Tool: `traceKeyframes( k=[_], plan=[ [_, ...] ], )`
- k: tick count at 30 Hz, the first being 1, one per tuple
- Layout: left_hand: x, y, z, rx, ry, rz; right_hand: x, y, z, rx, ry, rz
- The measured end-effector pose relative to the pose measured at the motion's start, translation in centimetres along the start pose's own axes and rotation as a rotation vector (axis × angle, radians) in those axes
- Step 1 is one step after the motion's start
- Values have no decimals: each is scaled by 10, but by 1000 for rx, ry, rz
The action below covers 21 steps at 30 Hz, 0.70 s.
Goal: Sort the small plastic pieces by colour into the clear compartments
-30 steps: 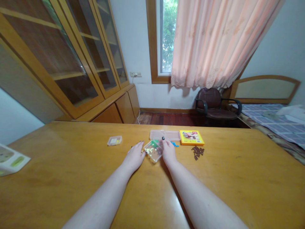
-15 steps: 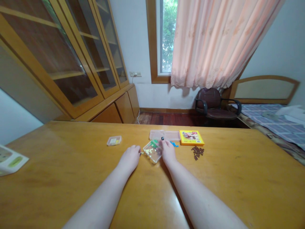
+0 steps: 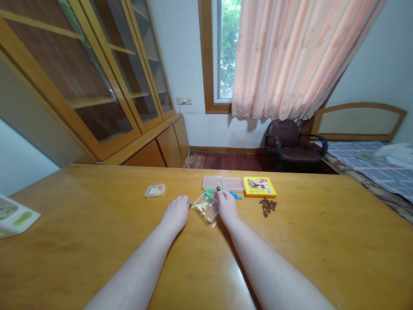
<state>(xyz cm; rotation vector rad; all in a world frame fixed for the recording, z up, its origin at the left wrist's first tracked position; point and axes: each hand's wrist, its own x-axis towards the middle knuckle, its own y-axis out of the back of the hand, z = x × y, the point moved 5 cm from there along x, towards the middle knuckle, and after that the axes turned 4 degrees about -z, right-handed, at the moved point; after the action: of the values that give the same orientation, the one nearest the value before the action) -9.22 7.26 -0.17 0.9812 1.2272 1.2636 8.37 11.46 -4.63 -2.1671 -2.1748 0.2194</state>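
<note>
My right hand (image 3: 226,204) grips the right side of a small clear plastic box (image 3: 210,214), thumb on top, and holds it tilted. Small pale yellow pieces (image 3: 202,206) lie inside the box, mostly toward its left side. My left hand (image 3: 177,212) is beside the box's left corner with its fingers curled together; whatever they may pinch is hidden. Green pieces (image 3: 209,193) show just behind the box. Partly covered by my right hand, blue pieces (image 3: 235,195) lie on the table.
Behind my hands are an open clear plastic case (image 3: 234,184) and a yellow box (image 3: 260,187) with printed pictures. Brown pieces (image 3: 267,206) form a pile at the right. A small clear container (image 3: 155,190) stands left on the wooden table (image 3: 97,241); a white object (image 3: 17,217) is at far left.
The clear box has shifted slightly in my right hand, and the pale yellow pieces inside have spread. My left hand has moved back a little from the box's corner.
</note>
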Motion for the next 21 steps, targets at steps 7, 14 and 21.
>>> traceKeyframes(
  k=[7,14,21],
  plan=[
    [-5,15,12,-147,-189,222,3,1,2,-134,85,-17],
    [-1,5,6,-63,-131,78,-2,2,-2,142,-84,72],
    [5,-11,6,-12,-196,9,-4,-1,-4,224,-138,68]
  ],
)
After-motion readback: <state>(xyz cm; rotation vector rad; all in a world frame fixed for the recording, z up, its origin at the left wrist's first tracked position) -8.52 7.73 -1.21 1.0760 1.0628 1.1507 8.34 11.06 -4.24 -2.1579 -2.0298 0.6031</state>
